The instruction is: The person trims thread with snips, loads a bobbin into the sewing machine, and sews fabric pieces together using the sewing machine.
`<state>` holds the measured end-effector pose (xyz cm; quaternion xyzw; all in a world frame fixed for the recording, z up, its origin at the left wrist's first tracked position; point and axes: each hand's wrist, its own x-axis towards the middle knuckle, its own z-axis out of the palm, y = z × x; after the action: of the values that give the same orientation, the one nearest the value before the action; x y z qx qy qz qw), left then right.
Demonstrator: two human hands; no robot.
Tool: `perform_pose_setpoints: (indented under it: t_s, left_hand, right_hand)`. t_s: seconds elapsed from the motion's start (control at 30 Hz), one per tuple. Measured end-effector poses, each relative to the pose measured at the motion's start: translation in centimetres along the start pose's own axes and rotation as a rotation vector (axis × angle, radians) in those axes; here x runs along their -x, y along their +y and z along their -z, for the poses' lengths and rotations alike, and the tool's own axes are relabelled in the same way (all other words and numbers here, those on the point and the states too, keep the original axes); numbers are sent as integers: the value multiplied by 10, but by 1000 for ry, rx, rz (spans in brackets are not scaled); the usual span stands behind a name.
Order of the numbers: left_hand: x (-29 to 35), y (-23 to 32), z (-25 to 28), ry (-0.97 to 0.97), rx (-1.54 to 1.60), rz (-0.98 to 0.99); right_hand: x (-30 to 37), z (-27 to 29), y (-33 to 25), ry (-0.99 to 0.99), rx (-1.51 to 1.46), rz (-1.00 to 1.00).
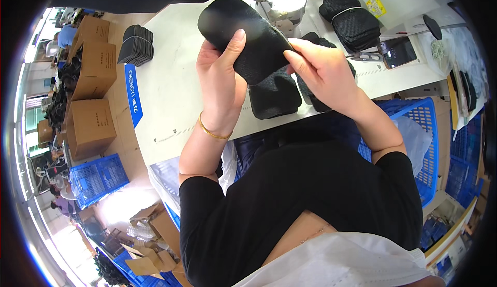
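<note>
A black, rounded, insole-shaped fabric piece [256,41] is held up over the white table, just in front of a sewing machine [282,5]. My left hand [222,64] grips its left side, thumb flat on top and the fingers behind. At the piece's right edge, the thumb and fingers of my right hand [326,72] pinch it. Below lies a pile of similar black pieces [274,98]. Another black pile [312,93] is partly covered by my right hand. Farther right sits a banded stack of black pieces [354,28].
A banded black bundle [136,43] rests at the table's left edge. Thread snips [366,57] and a phone [398,52] lie at the right. A blue basket [429,152] stands beside me on the right. Cardboard boxes [93,126] and a blue crate [98,178] are on the left.
</note>
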<state>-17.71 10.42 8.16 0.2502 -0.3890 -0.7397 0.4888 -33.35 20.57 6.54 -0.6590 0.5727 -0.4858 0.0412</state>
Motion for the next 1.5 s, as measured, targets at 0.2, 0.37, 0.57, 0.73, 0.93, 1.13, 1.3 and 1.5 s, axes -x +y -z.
perform_pose_setpoints:
  t_s: [0.2,0.37,0.57,0.73,0.93,1.13,1.3,1.5]
  left_hand:
    - [-11,4,4,-70,-146,-69]
    - [-61,17,2,-180,-225,-18]
    - [-88,21,-1,-215,-363,-32]
    - [-94,18,3,-235,-371,-62]
    - [-96,24,11,-206,-681,-198]
    - [-33,16,8,-528,-1246,-1275]
    - [-52,-1,19,-572,-1317,-1589]
    - [-64,1,20,-596,-1282,-1660]
  right_hand:
    - [-13,17,-2,-232,-583,-522]
    - [-29,7,8,-148,-775,-544]
    - [-37,-3,12,-60,-779,-516]
    - [-36,-8,11,-47,-793,-509]
    - [-36,-11,10,-30,-797,-486]
    - [-29,-10,9,-45,-799,-504]
    - [-29,-11,2,29,-832,-499]
    - [-35,-14,4,37,-745,-479]
